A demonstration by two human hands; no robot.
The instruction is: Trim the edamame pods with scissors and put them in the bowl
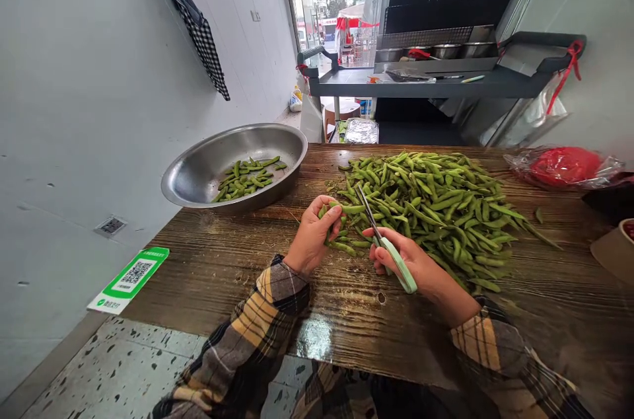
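Several green edamame pods (351,209) are pinched in my left hand (317,230), one pod sticking out to the right. My right hand (403,257) grips a pair of scissors (400,264) with pale green handles, fingers around the loops. The metal blades point up and to the left, close by the tip of the held pod; whether they touch it I cannot tell. Just behind and right of both hands lies a large heap of edamame pods (440,207). To the left, a wide steel basin (193,171) has a smaller lot of pods (247,178) in its bottom.
The wooden table (222,273) carries a green QR code card (131,279) at its left edge. On the right are a red bundle in clear plastic (567,166) and a paper tub (614,250). A grey cart (421,85) with metal containers stands beyond the table.
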